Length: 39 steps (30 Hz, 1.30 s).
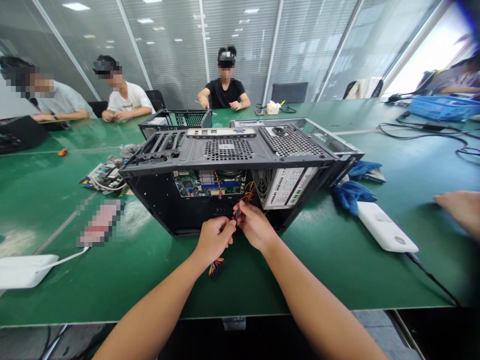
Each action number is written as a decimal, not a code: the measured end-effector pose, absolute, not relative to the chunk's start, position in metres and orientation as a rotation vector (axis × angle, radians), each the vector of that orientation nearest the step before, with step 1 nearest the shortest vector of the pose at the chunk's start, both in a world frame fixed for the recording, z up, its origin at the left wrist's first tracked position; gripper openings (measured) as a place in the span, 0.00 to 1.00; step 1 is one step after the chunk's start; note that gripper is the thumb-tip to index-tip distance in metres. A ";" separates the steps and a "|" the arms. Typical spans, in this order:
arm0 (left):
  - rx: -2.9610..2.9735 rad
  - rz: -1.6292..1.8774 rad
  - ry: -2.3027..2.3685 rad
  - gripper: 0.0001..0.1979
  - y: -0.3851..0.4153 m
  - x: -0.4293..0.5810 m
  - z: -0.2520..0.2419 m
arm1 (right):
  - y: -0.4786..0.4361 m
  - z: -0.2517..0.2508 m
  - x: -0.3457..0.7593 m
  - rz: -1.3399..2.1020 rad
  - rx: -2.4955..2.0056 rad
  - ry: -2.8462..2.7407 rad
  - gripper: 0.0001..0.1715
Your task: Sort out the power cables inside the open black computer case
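A black computer case (157, 200) stands in front of me with its side open. Inside it, a green motherboard (191, 187) shows at the back and a power supply (285, 187) with a white label sits at the right. My left hand (216, 237) and my right hand (257, 225) meet at the open side, both closed on a bundle of coloured power cables (236, 215). The fingers hide most of the bundle. Below my left hand hangs a loose cable end (216, 266) with yellow, orange and red wires and a dark connector.
Behind the case lie another case frame (330, 137) and a smaller metal chassis (176, 120). Circuit boards with cables (107, 175) are at left. White power banks (386, 227) and blue gloves (352, 192) lie right. Several people sit around the table; another person's hand (459, 210) reaches in at right.
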State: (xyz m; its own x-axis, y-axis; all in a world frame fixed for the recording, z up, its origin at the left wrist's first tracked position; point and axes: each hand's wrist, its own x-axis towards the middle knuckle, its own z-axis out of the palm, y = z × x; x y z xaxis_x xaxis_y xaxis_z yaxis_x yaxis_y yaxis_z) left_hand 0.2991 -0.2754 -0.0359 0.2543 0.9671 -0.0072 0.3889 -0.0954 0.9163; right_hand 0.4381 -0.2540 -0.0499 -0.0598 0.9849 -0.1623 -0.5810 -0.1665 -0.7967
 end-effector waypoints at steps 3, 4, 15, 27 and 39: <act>1.766 0.831 1.332 0.16 -0.277 0.299 -0.034 | -0.253 -0.050 0.438 1.571 -0.845 -0.645 0.21; 1.781 0.835 1.340 0.16 -0.277 0.299 -0.034 | -0.253 -0.050 0.438 1.573 -0.845 -0.640 0.21; 1.555 0.783 1.205 0.17 -0.275 0.301 -0.038 | -0.253 -0.051 0.438 1.563 -0.854 -0.630 0.21; 1.690 0.831 1.266 0.14 -0.275 0.300 -0.037 | -0.253 -0.051 0.438 1.571 -0.851 -0.639 0.20; 1.596 0.787 1.212 0.16 -0.275 0.301 -0.039 | -0.253 -0.051 0.438 1.552 -0.868 -0.644 0.22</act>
State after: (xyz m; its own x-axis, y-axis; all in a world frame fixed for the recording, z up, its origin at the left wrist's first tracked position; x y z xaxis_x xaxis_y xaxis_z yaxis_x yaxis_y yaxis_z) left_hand 0.3009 -0.2751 -0.0386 0.3017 0.9521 -0.0499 0.3414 -0.0590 0.9381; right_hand 0.4375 -0.2531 -0.0510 -0.0379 0.9843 -0.1721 -0.5731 -0.1625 -0.8032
